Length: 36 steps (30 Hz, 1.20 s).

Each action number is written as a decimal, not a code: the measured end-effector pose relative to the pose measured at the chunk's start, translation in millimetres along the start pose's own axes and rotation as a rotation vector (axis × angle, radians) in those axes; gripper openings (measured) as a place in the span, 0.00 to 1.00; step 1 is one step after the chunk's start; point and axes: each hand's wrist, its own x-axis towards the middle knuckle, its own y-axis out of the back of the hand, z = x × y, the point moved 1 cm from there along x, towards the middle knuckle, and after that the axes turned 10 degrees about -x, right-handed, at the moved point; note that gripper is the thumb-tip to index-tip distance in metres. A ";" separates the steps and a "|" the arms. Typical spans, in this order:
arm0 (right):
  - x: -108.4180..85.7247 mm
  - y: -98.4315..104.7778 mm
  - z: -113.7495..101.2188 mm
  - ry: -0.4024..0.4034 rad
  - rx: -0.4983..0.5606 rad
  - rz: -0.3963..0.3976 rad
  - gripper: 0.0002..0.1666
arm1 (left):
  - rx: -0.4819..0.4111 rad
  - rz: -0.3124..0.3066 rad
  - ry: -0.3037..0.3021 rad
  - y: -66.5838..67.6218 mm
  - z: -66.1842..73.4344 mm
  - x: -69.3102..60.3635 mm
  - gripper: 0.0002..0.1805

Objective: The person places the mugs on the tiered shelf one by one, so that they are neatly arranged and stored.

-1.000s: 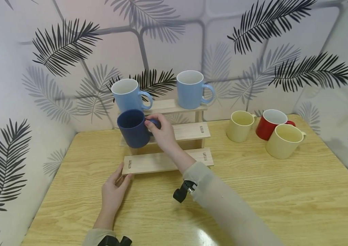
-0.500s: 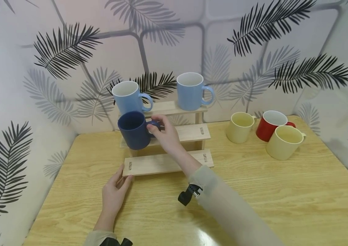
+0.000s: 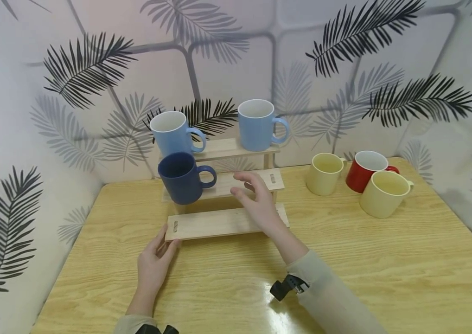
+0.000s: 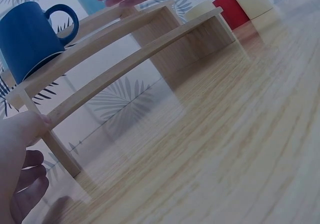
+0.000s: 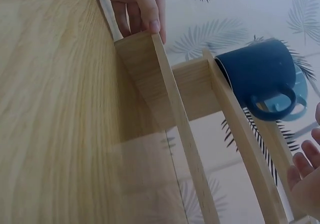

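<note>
The blue mug (image 3: 182, 183) stands on the middle shelf of the wooden rack (image 3: 215, 223), just left of the frame's centre, handle pointing right. The right hand (image 3: 258, 200) hovers just right of that handle, apart from it, fingers parted and holding nothing. Below and left of the mug, the left hand (image 3: 154, 260) grips the rack's bottom-shelf corner. Two pale mugs (image 3: 257, 127) stand above; yellow mugs (image 3: 324, 175) and a red mug (image 3: 358, 176) sit at right.
</note>
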 end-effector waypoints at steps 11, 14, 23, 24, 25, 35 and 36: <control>-29.0 36.8 5.6 0.008 -0.072 -0.026 0.17 | 0.019 0.002 0.000 1.6 -3.9 -0.7 0.32; -32.1 46.0 24.6 0.034 -0.139 -0.009 0.18 | 0.014 0.002 -0.004 1.2 -4.4 -0.9 0.32; -42.0 85.8 39.9 0.049 -0.352 0.015 0.18 | 0.007 0.002 0.004 1.5 -5.7 -0.6 0.33; -42.2 90.6 42.0 0.058 -0.366 0.023 0.18 | 0.009 0.002 0.001 1.5 -5.4 -0.6 0.33; -42.4 95.5 43.9 0.068 -0.375 0.030 0.18 | 0.009 0.002 0.000 1.6 -5.4 -0.7 0.33; -46.5 152.4 63.1 0.114 -0.529 0.120 0.17 | 0.017 0.003 -0.003 0.6 -6.1 0.6 0.33; -46.8 158.3 64.4 0.131 -0.555 0.132 0.17 | 0.021 0.006 -0.003 0.5 -6.2 0.8 0.33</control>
